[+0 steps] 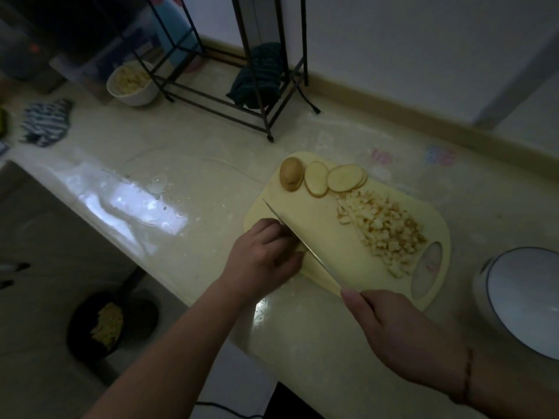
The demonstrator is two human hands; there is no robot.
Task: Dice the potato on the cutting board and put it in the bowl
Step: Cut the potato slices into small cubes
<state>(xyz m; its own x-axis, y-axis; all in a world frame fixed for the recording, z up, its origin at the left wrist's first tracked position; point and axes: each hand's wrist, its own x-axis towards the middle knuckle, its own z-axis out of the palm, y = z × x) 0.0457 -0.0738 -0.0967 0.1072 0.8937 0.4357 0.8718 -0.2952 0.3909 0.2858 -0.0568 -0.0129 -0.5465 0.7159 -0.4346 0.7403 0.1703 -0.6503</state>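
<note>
A pale yellow cutting board (326, 246) lies on the counter. At its far edge sit a potato end piece (291, 173) and several round slices (332, 178). A pile of diced potato (384, 228) covers the board's right side. My right hand (393, 331) grips the handle of a knife (299, 240), whose blade runs diagonally across the board's left part. My left hand (266, 255) rests curled at the board's near left corner, against the blade; what lies under its fingers is hidden. A white bowl with a dark rim (523, 297) stands to the right of the board.
A black wire rack (230, 86) with a dark cloth stands at the back. A white bowl of cut potato (131, 83) sits at the back left, a striped cloth (45, 122) further left. Below the counter edge a dark pan (112, 322) holds cut pieces.
</note>
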